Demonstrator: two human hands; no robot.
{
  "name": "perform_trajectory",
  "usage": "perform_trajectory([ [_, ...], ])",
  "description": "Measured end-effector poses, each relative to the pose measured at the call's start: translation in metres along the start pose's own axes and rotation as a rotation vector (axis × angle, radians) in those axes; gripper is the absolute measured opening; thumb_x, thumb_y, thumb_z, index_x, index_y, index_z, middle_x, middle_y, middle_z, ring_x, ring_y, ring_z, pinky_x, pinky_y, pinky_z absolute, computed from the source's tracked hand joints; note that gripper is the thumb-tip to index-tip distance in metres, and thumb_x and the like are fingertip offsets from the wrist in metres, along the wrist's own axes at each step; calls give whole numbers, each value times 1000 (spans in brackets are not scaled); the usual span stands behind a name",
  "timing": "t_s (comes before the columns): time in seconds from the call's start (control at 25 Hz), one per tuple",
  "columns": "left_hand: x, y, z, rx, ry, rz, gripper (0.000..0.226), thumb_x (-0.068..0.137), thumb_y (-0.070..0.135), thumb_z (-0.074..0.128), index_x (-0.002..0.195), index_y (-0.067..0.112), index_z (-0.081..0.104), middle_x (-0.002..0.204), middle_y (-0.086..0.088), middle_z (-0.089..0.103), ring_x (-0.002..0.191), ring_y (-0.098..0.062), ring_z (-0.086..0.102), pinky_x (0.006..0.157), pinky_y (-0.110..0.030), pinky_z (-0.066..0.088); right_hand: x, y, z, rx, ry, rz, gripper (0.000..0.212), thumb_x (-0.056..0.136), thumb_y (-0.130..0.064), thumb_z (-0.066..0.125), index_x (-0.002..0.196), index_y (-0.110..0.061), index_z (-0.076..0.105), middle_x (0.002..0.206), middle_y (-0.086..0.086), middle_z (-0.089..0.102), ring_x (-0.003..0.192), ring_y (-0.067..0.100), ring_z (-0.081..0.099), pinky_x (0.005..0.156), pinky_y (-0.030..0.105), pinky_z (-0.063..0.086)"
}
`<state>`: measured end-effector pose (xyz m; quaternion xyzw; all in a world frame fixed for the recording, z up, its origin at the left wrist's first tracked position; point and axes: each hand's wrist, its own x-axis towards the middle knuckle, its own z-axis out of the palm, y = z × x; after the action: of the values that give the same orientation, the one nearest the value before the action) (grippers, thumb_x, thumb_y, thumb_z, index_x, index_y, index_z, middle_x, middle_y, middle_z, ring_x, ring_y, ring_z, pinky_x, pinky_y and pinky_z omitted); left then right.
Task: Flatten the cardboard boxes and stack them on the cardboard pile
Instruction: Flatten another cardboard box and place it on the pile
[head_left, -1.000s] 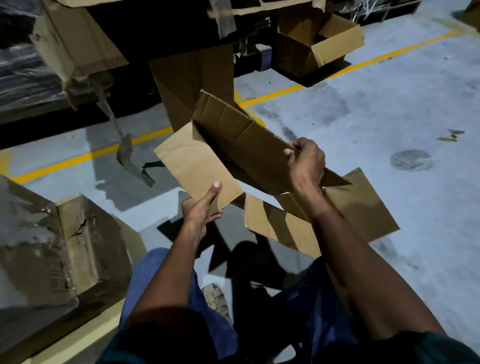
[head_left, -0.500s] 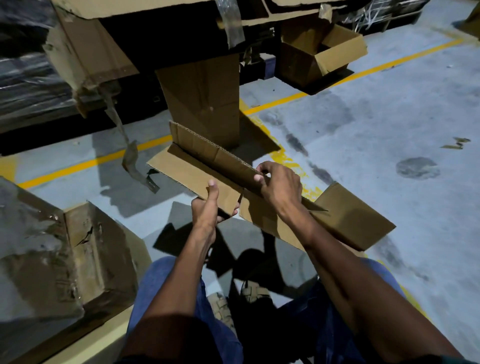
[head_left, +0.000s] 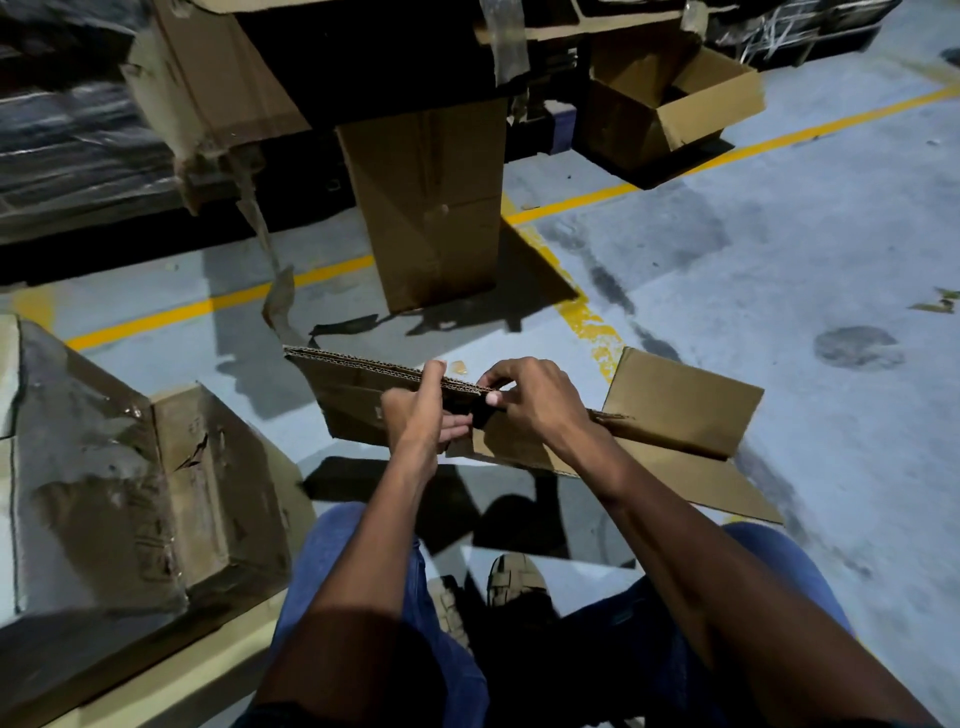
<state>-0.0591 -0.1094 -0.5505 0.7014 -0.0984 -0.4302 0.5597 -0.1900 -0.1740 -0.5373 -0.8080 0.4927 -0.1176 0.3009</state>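
While sitting over the grey floor, both hands are gripping the folded cardboard box by its top edge, left hand and right hand almost touching, held above the knees.

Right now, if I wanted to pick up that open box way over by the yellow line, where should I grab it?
Probably by the raised flap of the open box, coming from above. The flap sticks up past the dark opening, a thin edge fingers can pinch. The walls below look too wide for one hand, so use both hands, one on each side, if it feels floppy.
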Motion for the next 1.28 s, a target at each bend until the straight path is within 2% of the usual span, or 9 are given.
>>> perform_trajectory([
  [0.2,3,1,0,20,41,17,34,86,25,59,92,-8,64,79,-25,70,55,-33,71,48,-34,57,-9,-4,8,-239,41,-130,40,82,-51,72,118,-34,68,115,-6,69,109,22,61,78,32,46],
  [0.32,-1,4,2,27,24,46,34,88,25,60,89,-8,65,71,-22,68,52,-32,70,44,-31,55,-7,-6,10,-350,116,-162,34,89,-50,62,118,-33,68,112,-6,67,107,25,59,75,35,47],
  [0.48,-1,3,1,60,-39,108,65,95,57,52,84,-6,65,69,-22,70,59,-30,73,50,-36,60,0,-5,6,-402,155,-206,25,94,-44,56,106,-27,71,104,-8,68,101,23,56,65,32,43],
  [0.64,5,-9,-3,365,-84,441,67,89,68,46,78,5,68,61,-7,70,56,-17,71,58,-45,61,5,0,-3,-387,200,-178,24,93,-47,61,98,-26,72,96,-9,68,97,21,55,61,30,37],
  [0.76,6,-12,-7,634,100,784,48,87,58,59,79,11,66,65,-1,68,58,-15,65,56,-34,54,5,1,-8,-372,191,-170,24,92,-48,62,96,-28,72,95,-9,68,99,20,54,62,30,38],
  [0.84,4,-12,-9,848,346,1083,35,81,47,71,89,13,64,80,-2,67,73,-19,58,64,-33,44,5,0,-9,-377,182,-171,22,91,-47,63,100,-29,73,95,-9,69,101,20,53,62,29,36],
  [0.92,3,-9,-8,1013,428,1238,48,74,41,72,112,15,60,107,-7,63,102,-25,52,85,-38,37,6,2,-10,-369,176,-157,21,90,-44,64,105,-31,73,95,-5,69,104,20,54,64,29,36],
  [1.08,0,-4,-8,1425,211,1048,69,70,42,76,133,24,51,129,-3,55,123,-24,45,101,-42,20,4,2,-8,-303,160,-117,29,86,-51,68,112,-37,73,96,2,67,102,22,59,67,29,36],
  [1.28,12,-8,-22,1407,212,812,20,84,6,68,102,15,67,104,-4,65,97,-19,50,91,-34,33,4,12,-7,-251,-118,-151,35,81,-55,72,112,-39,71,103,-4,70,111,20,53,70,31,37],
])
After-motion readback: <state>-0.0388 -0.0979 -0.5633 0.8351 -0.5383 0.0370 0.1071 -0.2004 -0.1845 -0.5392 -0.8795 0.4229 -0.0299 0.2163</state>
